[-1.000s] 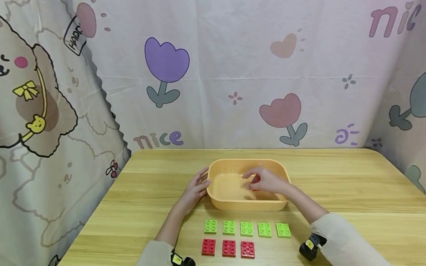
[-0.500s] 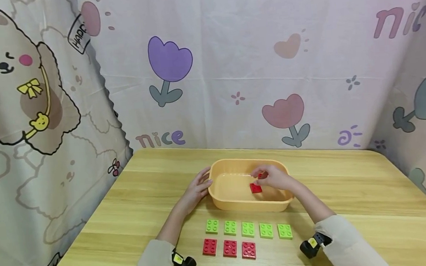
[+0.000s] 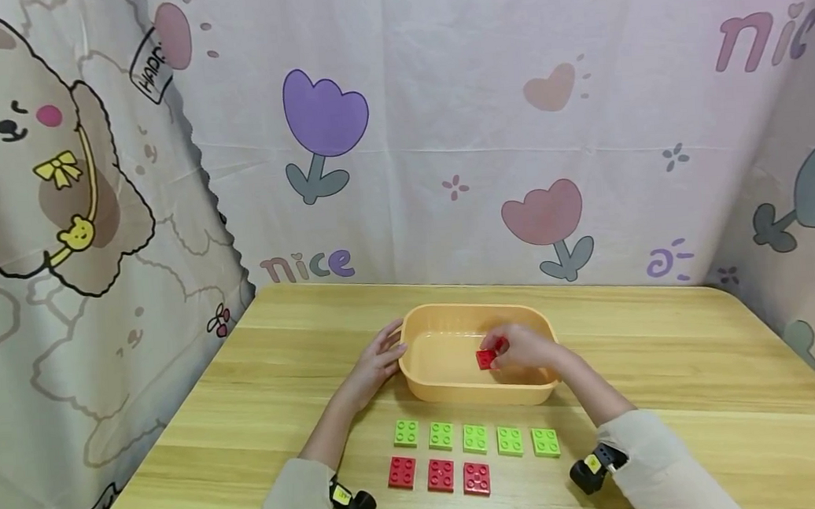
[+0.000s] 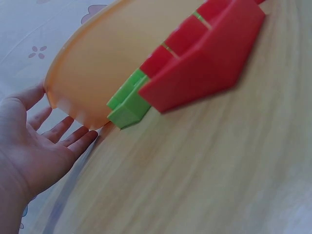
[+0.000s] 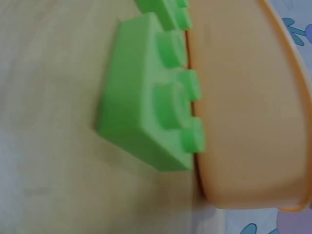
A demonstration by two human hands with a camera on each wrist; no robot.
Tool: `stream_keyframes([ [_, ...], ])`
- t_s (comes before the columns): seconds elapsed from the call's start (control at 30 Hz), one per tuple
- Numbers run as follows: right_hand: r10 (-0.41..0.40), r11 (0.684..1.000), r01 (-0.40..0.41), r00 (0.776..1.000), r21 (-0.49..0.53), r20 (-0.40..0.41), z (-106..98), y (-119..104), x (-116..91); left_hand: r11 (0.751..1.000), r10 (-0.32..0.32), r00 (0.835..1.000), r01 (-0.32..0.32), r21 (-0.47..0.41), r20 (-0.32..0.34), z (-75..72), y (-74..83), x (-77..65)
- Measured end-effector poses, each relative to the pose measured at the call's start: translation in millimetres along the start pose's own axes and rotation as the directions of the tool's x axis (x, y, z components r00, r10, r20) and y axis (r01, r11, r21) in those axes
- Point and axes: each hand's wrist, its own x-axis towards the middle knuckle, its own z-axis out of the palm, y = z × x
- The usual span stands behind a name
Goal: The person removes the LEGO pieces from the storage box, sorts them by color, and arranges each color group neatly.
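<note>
In the head view, my left hand (image 3: 379, 359) touches the left end of a yellow-orange plastic tub (image 3: 484, 392). The left wrist view shows the thumb at the rim and fairly straight fingers along the outer wall. My right hand (image 3: 525, 347) reaches inside the tub's right half, pinching a red toy brick (image 3: 501, 346) mostly hidden by the fingers. Just left of the fingers, another red brick (image 3: 484, 359) lies on the tub floor. The right hand is out of sight in the right wrist view, where a green brick (image 5: 146, 92) stands before the tub (image 5: 243, 112).
In front of the tub several green bricks (image 3: 475, 439) form a row on the wooden table (image 3: 670, 362). Nearer me lies a row of three red bricks (image 3: 440, 475). A printed cloth (image 3: 427, 127) hangs behind the table.
My right hand has moved rightward, uncovering the red brick on the tub floor, then lowered with a red brick between its fingers. The left hand has stayed at the tub's end.
</note>
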Motion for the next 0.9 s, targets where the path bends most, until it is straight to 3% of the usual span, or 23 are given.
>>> stream_keyframes([
  [0.1,-0.102,0.995,0.102,0.995,0.012,-0.001,1.8,6.3,1.1,1.0,-0.003,1.0,0.003,-0.002,-0.003,0.9,0.4,0.4],
  [0.2,-0.126,0.992,0.126,0.992,0.032,-0.005,3.0,7.2,1.7,1.0,-0.004,1.0,0.004,0.004,-0.007,1.6,1.6,0.1],
  [0.53,0.009,0.999,-0.01,1.0,0.037,0.008,7.0,-1.5,3.5,1.0,0.0,1.0,0.0,0.011,-0.009,1.4,4.0,-2.1],
  [0.9,0.017,1.0,-0.017,1.0,0.007,-0.017,8.4,-0.4,2.3,1.0,-0.013,1.0,0.013,-0.006,-0.029,3.8,4.0,-2.7],
])
